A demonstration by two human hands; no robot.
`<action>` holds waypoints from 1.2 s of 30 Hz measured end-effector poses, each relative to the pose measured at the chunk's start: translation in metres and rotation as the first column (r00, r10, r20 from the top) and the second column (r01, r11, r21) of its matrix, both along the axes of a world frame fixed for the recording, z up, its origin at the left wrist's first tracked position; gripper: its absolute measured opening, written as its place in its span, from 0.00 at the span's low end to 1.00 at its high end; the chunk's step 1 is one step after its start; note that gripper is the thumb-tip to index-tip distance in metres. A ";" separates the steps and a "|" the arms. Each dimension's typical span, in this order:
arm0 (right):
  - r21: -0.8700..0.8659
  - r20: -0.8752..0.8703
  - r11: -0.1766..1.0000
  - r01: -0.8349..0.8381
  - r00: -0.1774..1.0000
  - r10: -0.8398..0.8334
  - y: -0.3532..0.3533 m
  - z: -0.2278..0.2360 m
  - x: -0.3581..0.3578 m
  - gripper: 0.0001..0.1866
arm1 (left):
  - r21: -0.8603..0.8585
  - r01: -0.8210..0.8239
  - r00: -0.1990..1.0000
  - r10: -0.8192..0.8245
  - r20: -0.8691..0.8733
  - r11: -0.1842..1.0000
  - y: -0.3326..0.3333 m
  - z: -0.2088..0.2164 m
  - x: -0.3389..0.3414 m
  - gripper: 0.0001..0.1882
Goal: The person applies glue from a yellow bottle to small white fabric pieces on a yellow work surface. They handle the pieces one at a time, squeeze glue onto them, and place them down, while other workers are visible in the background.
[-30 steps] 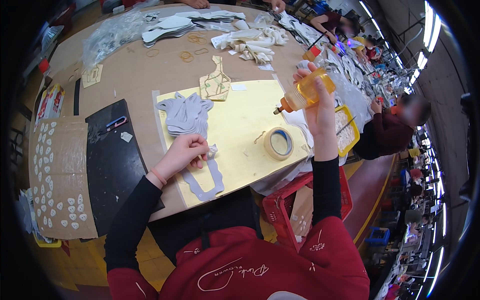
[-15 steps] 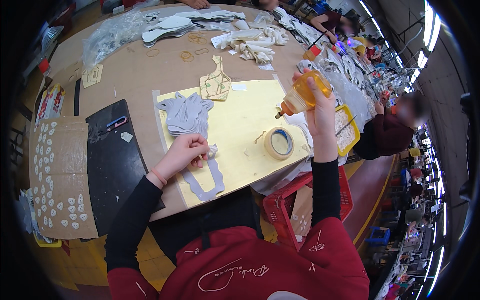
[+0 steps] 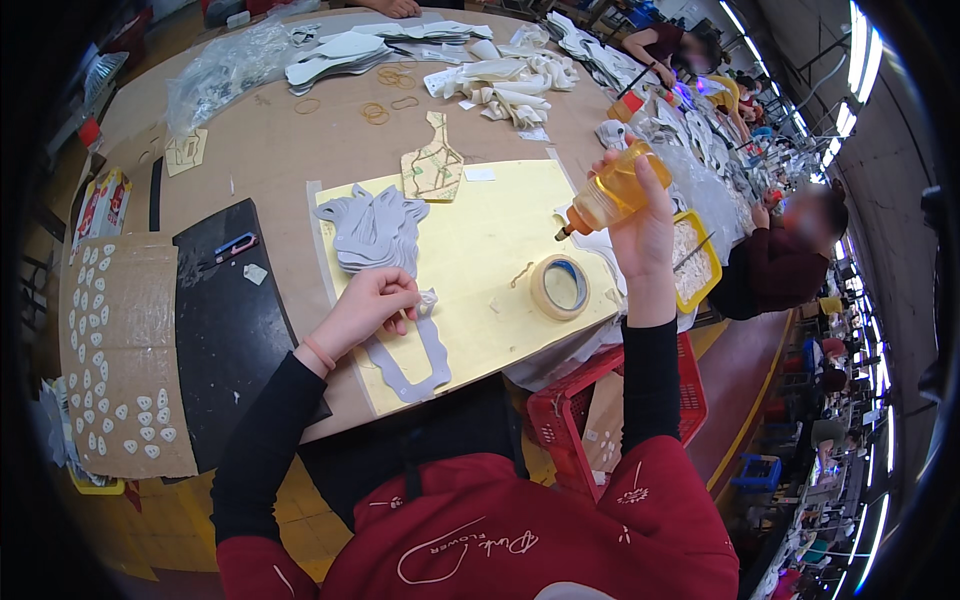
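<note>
My right hand (image 3: 643, 222) is wrapped round a clear squeeze bottle (image 3: 612, 192) of amber liquid, raised above the right part of the yellow board (image 3: 480, 350). Its dark-tipped nozzle slants down to the left and touches nothing. My left hand (image 3: 378, 298) is closed in a pinch at the upper end of a grey, wavy-edged cut piece (image 3: 436, 350) lying on the board; the fingers partly hide that end. Just beyond this hand sits a stack of similar grey pieces (image 3: 375, 235). A roll of masking tape (image 3: 560, 288) lies between my hands, nearer the right.
A patterned card template (image 3: 432, 170) lies at the board's far edge. Leftward are a black mat (image 3: 225, 330) with a cutter (image 3: 235, 245) and cardboard (image 3: 130, 330) bearing small white pieces. A yellow tray (image 3: 712, 262) and red crate (image 3: 560, 420) stand rightward. Other people work beyond.
The bottle has tipped a little in my right hand, and its nozzle has shifted slightly right and down. My left hand and the grey piece stay where they were.
</note>
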State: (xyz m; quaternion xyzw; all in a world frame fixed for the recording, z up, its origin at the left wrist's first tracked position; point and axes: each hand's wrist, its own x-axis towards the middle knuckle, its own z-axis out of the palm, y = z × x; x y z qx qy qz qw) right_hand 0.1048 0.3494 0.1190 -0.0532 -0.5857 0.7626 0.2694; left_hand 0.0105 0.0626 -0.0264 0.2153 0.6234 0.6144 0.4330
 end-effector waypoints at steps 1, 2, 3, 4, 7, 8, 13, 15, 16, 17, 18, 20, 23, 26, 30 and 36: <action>-0.015 -0.014 1.000 -0.017 1.000 0.016 0.001 -0.001 0.000 0.25 | 0.002 -0.001 1.000 0.001 0.000 1.000 0.000 -0.001 0.000 0.04; -0.011 -0.013 1.000 -0.020 1.000 0.020 0.003 -0.002 0.000 0.25 | 0.005 -0.002 1.000 0.002 0.000 1.000 0.000 -0.002 0.000 0.04; -0.007 -0.012 1.000 -0.024 1.000 0.024 0.004 -0.003 0.000 0.25 | 0.008 -0.003 1.000 0.003 -0.001 1.000 0.000 -0.002 0.000 0.04; -0.004 -0.011 1.000 -0.026 1.000 0.026 0.005 -0.004 0.001 0.26 | 0.006 -0.002 1.000 0.002 0.001 1.000 0.000 -0.001 0.000 0.04; 0.078 -0.023 0.988 0.134 0.991 -0.133 0.007 -0.008 -0.002 0.27 | 0.004 -0.003 1.000 0.003 0.003 1.000 0.000 0.000 0.000 0.04; 0.091 -0.026 0.983 0.162 0.987 -0.160 0.005 -0.008 -0.003 0.27 | 0.007 -0.005 1.000 0.005 0.001 1.000 -0.001 0.000 0.000 0.05; 0.167 -0.055 0.971 0.172 0.985 -0.165 -0.005 -0.001 -0.001 0.24 | 0.023 -0.025 1.000 0.025 0.003 0.999 0.000 0.003 0.002 0.05; 0.185 -0.079 0.969 0.165 0.985 -0.152 -0.008 -0.002 -0.003 0.24 | 0.026 -0.012 1.000 0.012 -0.006 1.000 0.000 -0.001 0.001 0.05; 0.194 -0.091 0.968 0.162 0.985 -0.146 -0.009 -0.002 -0.003 0.24 | 0.024 -0.011 1.000 0.011 -0.006 1.000 0.000 -0.001 0.001 0.05; 0.188 -0.093 0.968 0.167 0.984 -0.151 -0.009 -0.002 -0.004 0.24 | 0.021 -0.010 1.000 0.010 -0.006 1.000 0.000 -0.001 0.001 0.05; 0.182 -0.095 0.968 0.172 0.983 -0.156 -0.010 -0.002 -0.004 0.24 | 0.019 -0.009 1.000 0.009 -0.006 1.000 0.000 -0.001 0.001 0.05; 0.177 -0.095 0.968 0.175 0.982 -0.161 -0.011 -0.002 -0.006 0.24 | 0.027 -0.021 1.000 0.021 0.011 0.999 0.000 0.001 0.001 0.05; 0.163 -0.087 0.971 0.173 0.983 -0.160 -0.012 -0.002 -0.007 0.24 | 0.030 -0.028 0.999 0.028 0.033 0.999 0.000 0.001 0.002 0.05; 0.128 -0.075 0.979 0.159 0.986 -0.150 -0.014 -0.001 -0.007 0.25 | 0.023 -0.026 0.999 0.025 0.037 0.999 0.000 0.000 0.002 0.05; 0.091 -0.055 0.990 0.107 0.993 -0.102 -0.016 -0.001 -0.007 0.28 | 0.010 -0.009 0.999 0.009 0.032 1.000 0.000 -0.001 0.001 0.04; 0.019 -0.030 0.999 0.047 0.998 -0.047 -0.017 -0.002 -0.006 0.27 | 0.017 -0.011 1.000 0.010 0.016 1.000 0.001 0.001 0.002 0.04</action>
